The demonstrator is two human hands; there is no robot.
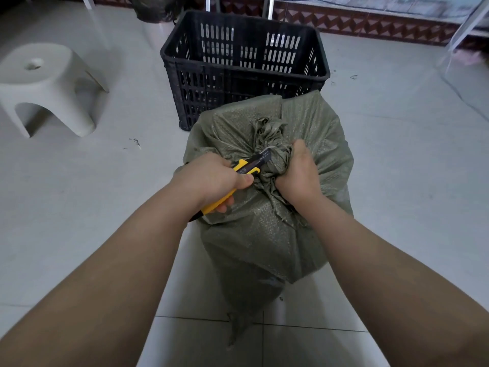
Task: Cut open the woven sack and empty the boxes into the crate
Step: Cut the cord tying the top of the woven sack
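- Green woven sack [267,207] standing on pale floor tiles [105,207], mouth tied in a bunched knot [270,136] on top.
- Left hand [211,178] clamped round a yellow utility knife [243,168], tip laid against the knot's base.
- Right hand [299,176] closed tight on gathered sack cloth just beside the knot.
- Bare floor open on both sides of the sack.
- Black slatted crate [243,64] just behind, near wall touching the sack, nothing visible inside.
- White stool [45,86] far left, well apart.

Tiled storeroom floor [397,154], plastic stool [45,86]
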